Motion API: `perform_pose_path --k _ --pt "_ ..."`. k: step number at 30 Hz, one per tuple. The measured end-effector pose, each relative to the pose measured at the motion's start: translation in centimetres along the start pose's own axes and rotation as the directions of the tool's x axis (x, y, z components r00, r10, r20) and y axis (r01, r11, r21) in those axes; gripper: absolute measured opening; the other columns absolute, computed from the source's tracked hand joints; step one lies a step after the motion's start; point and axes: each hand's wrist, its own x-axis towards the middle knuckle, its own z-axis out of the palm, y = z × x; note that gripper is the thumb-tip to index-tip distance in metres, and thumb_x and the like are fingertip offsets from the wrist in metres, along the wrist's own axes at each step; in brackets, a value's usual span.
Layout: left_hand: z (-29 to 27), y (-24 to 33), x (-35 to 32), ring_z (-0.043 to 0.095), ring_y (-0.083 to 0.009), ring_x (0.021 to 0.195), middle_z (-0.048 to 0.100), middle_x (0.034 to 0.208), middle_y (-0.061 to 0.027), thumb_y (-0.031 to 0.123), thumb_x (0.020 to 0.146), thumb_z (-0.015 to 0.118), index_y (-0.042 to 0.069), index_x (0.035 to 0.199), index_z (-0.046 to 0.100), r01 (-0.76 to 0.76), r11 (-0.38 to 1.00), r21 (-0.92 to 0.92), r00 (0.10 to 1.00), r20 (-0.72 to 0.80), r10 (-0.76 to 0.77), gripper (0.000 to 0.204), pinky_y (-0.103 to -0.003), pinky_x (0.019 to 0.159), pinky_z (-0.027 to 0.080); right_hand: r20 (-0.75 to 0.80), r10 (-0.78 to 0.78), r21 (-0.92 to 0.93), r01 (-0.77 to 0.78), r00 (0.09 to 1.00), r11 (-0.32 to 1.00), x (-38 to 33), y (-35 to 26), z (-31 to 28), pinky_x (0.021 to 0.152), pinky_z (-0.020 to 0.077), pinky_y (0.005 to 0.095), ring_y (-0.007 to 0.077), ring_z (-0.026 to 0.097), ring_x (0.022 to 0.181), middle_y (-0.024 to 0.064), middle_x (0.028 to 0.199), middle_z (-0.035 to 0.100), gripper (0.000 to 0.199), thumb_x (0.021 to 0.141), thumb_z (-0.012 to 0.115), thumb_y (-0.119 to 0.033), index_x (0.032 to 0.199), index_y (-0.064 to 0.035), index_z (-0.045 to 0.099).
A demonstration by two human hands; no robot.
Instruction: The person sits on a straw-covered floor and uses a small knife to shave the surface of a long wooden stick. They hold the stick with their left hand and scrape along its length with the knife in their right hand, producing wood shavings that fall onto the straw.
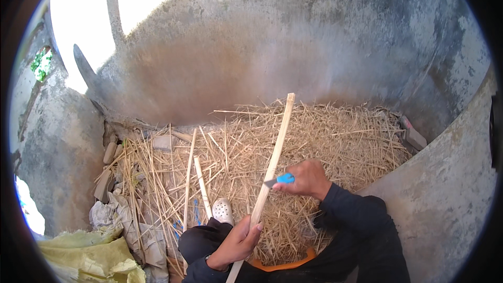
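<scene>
A long, pale bamboo strip (277, 149) slants up and away from me, its lower end running out of the picture. My left hand (240, 242) is closed around the lower part of the strip, thumb on top. In my closed right hand (306, 179) is a utility knife (284, 178) with a blue handle. The knife's grey blade lies against the strip's right edge, around its middle. Most of the handle is hidden inside my fist.
Straw and shavings (335, 141) cover the floor. Two more pale strips (203, 188) lean near my white clog (222, 211). Yellow sacking (94, 257) lies at the lower left. Concrete walls (293, 47) enclose the far and right sides; an orange rim (285, 266) shows beneath me.
</scene>
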Motion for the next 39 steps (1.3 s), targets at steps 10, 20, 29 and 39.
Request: perform_pose_path --k 10,20,29,39 --pt "0.0 0.3 -0.8 0.037 -0.002 0.054 0.041 0.066 0.0056 0.025 0.102 0.044 0.004 0.102 0.045 0.023 1.0 0.02 1.0 0.007 -0.023 0.02 -0.02 0.048 0.031 0.005 0.046 -0.085 -0.045 0.999 0.995 1.2 1.8 0.3 0.036 0.038 0.0351 0.021 0.05 0.034 0.0042 0.039 0.047 0.075 0.074 0.049 -0.082 0.05 -0.0123 0.059" --pt "0.5 -0.8 0.2 0.036 -0.0022 0.055 0.04 0.067 0.0057 0.025 0.103 0.043 0.006 0.098 0.043 -0.056 0.996 0.073 0.998 -0.031 0.058 0.02 -0.02 0.048 0.032 -0.123 -0.057 -0.169 0.036 0.991 0.985 2.5 3.4 0.4 0.037 0.0385 0.0348 0.0215 0.05 0.035 0.0034 0.039 0.046 0.074 0.069 0.055 -0.082 0.047 -0.0117 0.053" --pt "1.7 -1.8 -0.3 0.034 -0.0034 0.041 0.039 0.06 0.0054 0.029 0.103 0.043 0.006 0.107 0.042 -0.087 0.995 0.057 0.994 -0.055 0.09 0.024 -0.019 0.038 0.03 -0.126 -0.052 -0.162 0.031 0.991 0.986 2.5 4.3 0.2 0.038 0.0375 0.0348 0.0207 0.049 0.034 0.0033 0.04 0.046 0.07 0.069 0.059 -0.08 0.046 -0.0141 0.051" --pt "5.9 -1.6 -3.1 0.034 -0.0037 0.041 0.037 0.057 0.0053 0.027 0.102 0.044 0.006 0.101 0.042 0.018 0.984 -0.176 0.997 -0.067 -0.03 0.022 -0.019 0.037 0.03 -0.161 0.167 -0.178 -0.195 0.973 0.965 2.0 8.0 -0.8 0.035 0.0339 0.037 0.0203 0.047 0.035 0.005 0.04 0.047 0.078 0.074 0.047 -0.083 0.049 -0.0106 0.059"
